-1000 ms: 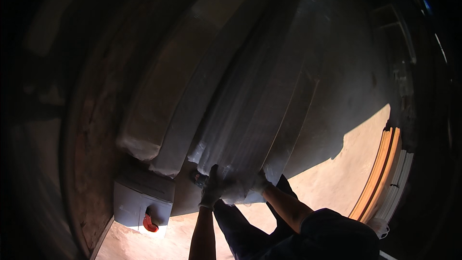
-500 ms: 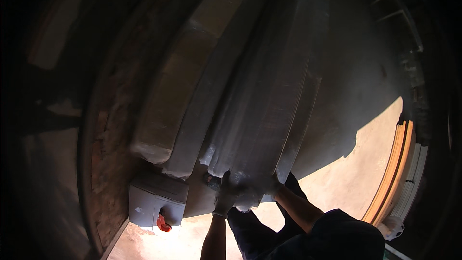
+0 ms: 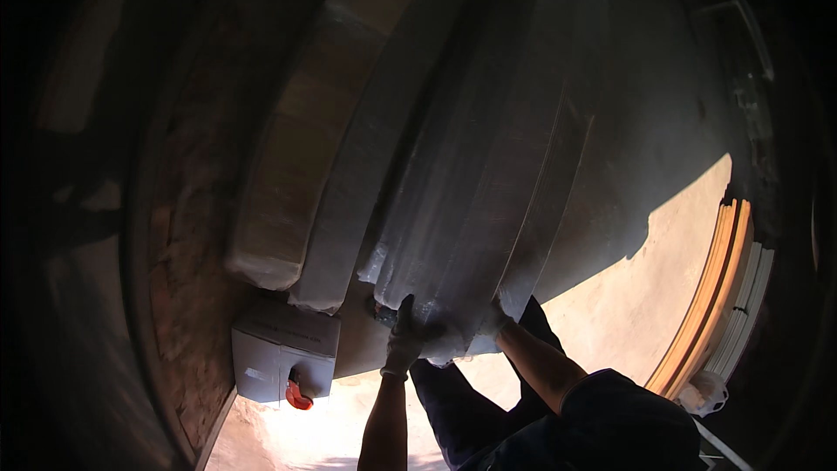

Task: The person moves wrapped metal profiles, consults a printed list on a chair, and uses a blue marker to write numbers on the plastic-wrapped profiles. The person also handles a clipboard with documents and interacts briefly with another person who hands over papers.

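Observation:
A long bundle in clear plastic wrap stretches away from me across the middle. At its near end, my left hand, in a light glove, grips the left corner with its thumb pointing up and its fingers reaching across the wrapped end. On the right corner of the same end sits my right hand, its fingers partly hidden in shadow against the wrap. Both hands look closed on the bundle. Just left of my left thumb, a small dark object lies by the bundle; its kind is unclear.
Left of the bundle lie another long wrapped package and a grey one. A cardboard box with an orange-red object at its front stands near left. Orange strips and pale strips lie at right, beside a plastic bag.
The whole view has shifted slightly. My hands stay at the bundle's near end, and the left hand's thumb and fingers show more clearly apart than before.

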### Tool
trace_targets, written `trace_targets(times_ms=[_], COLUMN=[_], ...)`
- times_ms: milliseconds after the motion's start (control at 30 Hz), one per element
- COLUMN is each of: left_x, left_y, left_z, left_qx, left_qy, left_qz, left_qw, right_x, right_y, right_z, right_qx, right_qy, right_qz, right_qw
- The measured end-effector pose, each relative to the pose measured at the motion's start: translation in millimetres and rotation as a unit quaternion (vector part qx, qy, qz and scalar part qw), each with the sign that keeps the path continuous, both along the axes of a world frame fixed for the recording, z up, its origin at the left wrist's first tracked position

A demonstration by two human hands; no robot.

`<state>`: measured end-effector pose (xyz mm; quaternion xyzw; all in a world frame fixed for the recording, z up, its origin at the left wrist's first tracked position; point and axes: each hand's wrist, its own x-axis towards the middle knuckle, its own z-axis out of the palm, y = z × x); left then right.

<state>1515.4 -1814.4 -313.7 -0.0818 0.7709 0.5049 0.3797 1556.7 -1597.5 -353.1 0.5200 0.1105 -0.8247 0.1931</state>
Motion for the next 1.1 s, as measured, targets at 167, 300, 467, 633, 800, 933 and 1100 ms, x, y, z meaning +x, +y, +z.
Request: trace_targets(times_ms=[167,300,467,633,800,933,1100], left_x=[-12,-24,-30,-24,-10,-19,-9], left_y=[-5,7,17,13,2,-7,-5], left_z=[-1,2,14,-14,-36,-51,-57], left_qx=[-0.053,-0.149,-0.09,-0.067,0.01,-0.014,0.059], left_qy=[0.005,0.336,0.017,0.128,0.028,0.202,0.017], left_qz=[-0.112,-0.235,-0.114,-0.121,-0.027,-0.294,-0.061], left_qw=[0.992,0.9,0.989,0.982,0.999,0.934,0.996], right_x=[-12,-58,-168,-266,-280,-282,-281], right_y=[8,49,102,112,108,103,106], right_z=[-1,35,81,80,66,66,77], right_qx=[0.095,0.383,0.858,0.839,0.847,0.863,0.83], right_qy=[-0.001,-0.083,0.157,0.178,0.162,0.138,0.157], right_qz=[0.012,0.153,0.323,0.43,0.409,0.395,0.428], right_qw=[0.995,0.907,0.368,0.281,0.296,0.284,0.322])
